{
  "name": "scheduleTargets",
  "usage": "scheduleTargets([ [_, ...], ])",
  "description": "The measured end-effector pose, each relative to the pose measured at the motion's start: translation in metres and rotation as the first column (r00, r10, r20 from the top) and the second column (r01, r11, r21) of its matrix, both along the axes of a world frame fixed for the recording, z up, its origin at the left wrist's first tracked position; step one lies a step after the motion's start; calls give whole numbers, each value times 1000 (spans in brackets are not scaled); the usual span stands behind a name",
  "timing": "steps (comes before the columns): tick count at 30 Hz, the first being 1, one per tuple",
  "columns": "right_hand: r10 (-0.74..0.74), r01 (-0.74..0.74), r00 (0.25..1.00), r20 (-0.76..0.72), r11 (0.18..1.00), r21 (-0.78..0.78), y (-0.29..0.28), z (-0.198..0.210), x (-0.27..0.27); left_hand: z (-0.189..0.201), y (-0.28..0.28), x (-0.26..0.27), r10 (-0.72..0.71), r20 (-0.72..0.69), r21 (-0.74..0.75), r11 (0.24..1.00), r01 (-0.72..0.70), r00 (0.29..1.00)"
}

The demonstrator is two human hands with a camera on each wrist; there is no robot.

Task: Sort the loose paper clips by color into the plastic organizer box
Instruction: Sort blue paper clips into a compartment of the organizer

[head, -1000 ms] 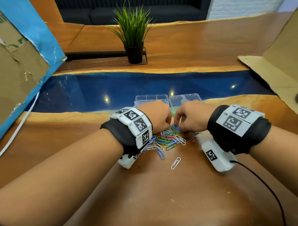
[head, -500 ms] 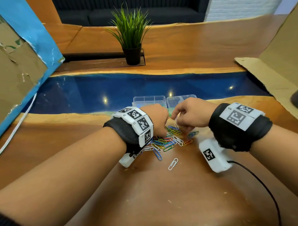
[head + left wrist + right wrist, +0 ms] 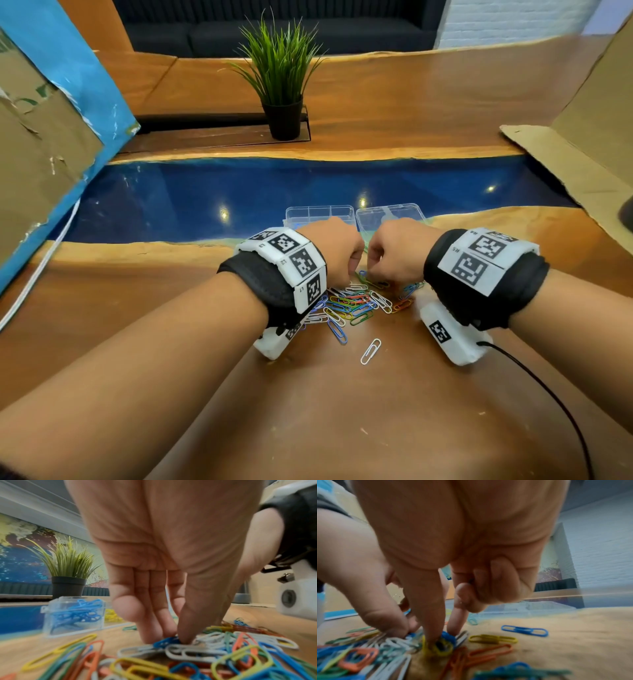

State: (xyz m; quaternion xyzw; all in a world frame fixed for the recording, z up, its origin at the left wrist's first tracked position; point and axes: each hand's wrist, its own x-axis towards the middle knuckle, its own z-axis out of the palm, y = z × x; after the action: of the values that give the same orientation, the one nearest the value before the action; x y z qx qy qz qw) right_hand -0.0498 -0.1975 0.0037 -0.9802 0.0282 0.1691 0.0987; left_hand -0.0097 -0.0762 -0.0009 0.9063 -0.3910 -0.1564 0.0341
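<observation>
A pile of loose colored paper clips (image 3: 356, 305) lies on the wooden table, just in front of the clear plastic organizer box (image 3: 320, 214). One compartment (image 3: 75, 614) of the box holds blue clips, and yellow clips (image 3: 111, 615) lie beside it. My left hand (image 3: 173, 638) reaches down into the pile, its thumb and fingers pinching a blue clip (image 3: 164, 642). My right hand (image 3: 443, 635) is close beside it, thumb and forefinger pinching another blue clip (image 3: 448, 637) that lies on a yellow one. In the head view both fists (image 3: 337, 253) (image 3: 394, 253) hide their fingertips.
A lone white clip (image 3: 370, 351) lies nearer to me than the pile. The box's open lid (image 3: 390, 214) lies to its right. A potted plant (image 3: 282, 85) stands at the back. Cardboard sheets flank the table at left (image 3: 41, 154) and right (image 3: 582, 154). A black cable (image 3: 548, 394) trails from my right wrist.
My right hand rose from the pile toward the box half a second ago and has come back down onto the clips. My left hand stayed on the pile.
</observation>
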Motion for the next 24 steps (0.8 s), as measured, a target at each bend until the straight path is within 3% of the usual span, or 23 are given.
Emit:
scheduleTargets([
  [12, -33, 34, 999, -18, 998, 59, -2, 0, 0, 8, 11, 4, 154, -142, -164, 970, -177, 978],
  [16, -94, 102, 994, -60, 980, 169, -5, 5, 2, 7, 17, 5, 229, -381, -196, 926, -321, 895],
  [18, -153, 209, 974, -169, 896, 391, -6, 6, 1, 7, 18, 5, 262, -459, -190, 905, -382, 849],
  [20, -201, 330, 942, -270, 717, 614, -9, 5, 1, 8, 19, 5, 283, -498, -200, 882, -426, 820],
  [22, -222, 372, 928, -299, 584, 722, -13, 4, -1, 8, 18, 5, 300, -540, -206, 859, -469, 787],
  [24, -216, 375, 927, -307, 511, 773, -16, 3, -3, 10, 16, 5, 312, -580, -177, 854, -490, 753],
])
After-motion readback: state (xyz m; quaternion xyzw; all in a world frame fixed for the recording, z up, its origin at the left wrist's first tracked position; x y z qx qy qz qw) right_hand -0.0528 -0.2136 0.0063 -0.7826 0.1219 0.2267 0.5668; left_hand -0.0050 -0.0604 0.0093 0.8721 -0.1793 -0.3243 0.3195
